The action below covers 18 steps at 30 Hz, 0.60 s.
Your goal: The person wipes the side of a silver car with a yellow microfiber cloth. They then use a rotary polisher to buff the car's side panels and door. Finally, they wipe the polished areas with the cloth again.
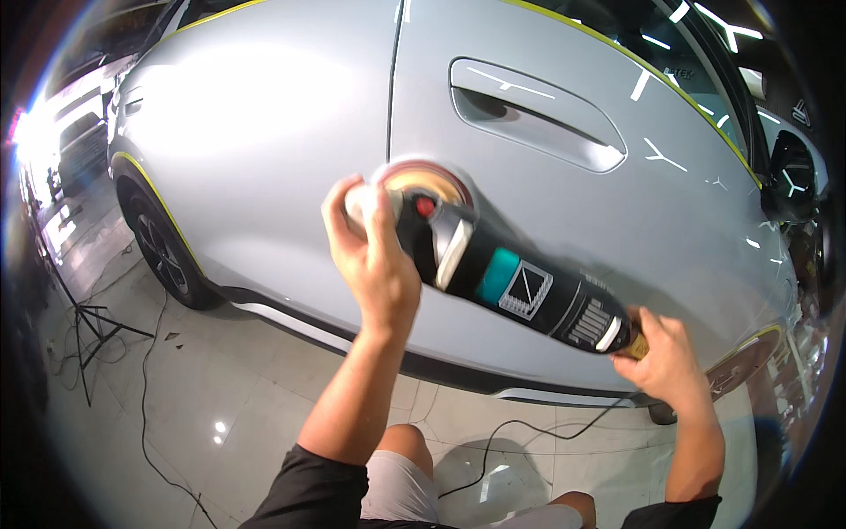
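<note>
A corded car polisher (pixel 522 284) with a black body and a teal band lies slantwise in front of a silver-grey car door (pixel 529 205). My left hand (pixel 377 258) is closed around the pale grip at the polisher's head. My right hand (pixel 667 357) holds the yellowish rear end of the machine. Its round pad (pixel 429 178), orange with a dark red rim and blurred, is against the panel at the seam between two body sections. The recessed door handle (pixel 538 116) is up and to the right of the pad.
Yellow masking tape (pixel 175 225) edges the wheel arch and windows. A black tripod stand (pixel 86 317) carries a bright lamp at far left. Black power cords (pixel 486 456) cross the tiled floor (pixel 264 410). The wing mirror (pixel 793 175) juts out at right.
</note>
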Motion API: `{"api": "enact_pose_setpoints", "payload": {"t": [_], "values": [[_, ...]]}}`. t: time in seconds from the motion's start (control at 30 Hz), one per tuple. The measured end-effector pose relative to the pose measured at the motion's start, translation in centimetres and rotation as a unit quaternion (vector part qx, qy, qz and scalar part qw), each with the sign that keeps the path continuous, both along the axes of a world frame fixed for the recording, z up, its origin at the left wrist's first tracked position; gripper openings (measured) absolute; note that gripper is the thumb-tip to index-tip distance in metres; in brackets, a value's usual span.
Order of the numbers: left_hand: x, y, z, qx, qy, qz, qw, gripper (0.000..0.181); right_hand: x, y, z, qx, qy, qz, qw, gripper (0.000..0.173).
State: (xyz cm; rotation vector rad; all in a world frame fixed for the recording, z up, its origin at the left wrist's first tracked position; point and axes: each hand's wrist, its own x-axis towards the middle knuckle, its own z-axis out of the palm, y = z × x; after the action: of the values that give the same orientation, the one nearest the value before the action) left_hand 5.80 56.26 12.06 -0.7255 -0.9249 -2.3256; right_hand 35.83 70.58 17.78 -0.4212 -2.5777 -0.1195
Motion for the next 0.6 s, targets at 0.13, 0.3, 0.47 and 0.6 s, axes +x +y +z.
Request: {"api": "enact_pose_setpoints", "payload": {"t": [0.13, 0.3, 0.47, 0.6], "values": [[0.7, 0.5, -0.3, 0.009, -0.026, -0.009, 1.0, 0.031, 0.0, 0.7, 0.2, 0.008, 0.002, -0.01, 1.0, 0.045], [-2.7, -1.2, 8.6, 0.037, 0.041, -0.007, 0.998, 0.038, -3.0, -1.2, 5.1, 0.021, 0.052, -0.001, 0.998, 0.04], [-3.7, -1.3, 9.9, 0.032, 0.053, -0.046, 0.997, 0.041, -3.5, -1.4, 4.9, 0.04, 0.064, -0.021, 0.997, 0.034], [-1.6, -1.3, 3.5, -0.01, 0.036, 0.073, 0.997, 0.035, -2.7, 0.8, 0.1, -0.016, 0.043, 0.027, 0.999, 0.043]]}}
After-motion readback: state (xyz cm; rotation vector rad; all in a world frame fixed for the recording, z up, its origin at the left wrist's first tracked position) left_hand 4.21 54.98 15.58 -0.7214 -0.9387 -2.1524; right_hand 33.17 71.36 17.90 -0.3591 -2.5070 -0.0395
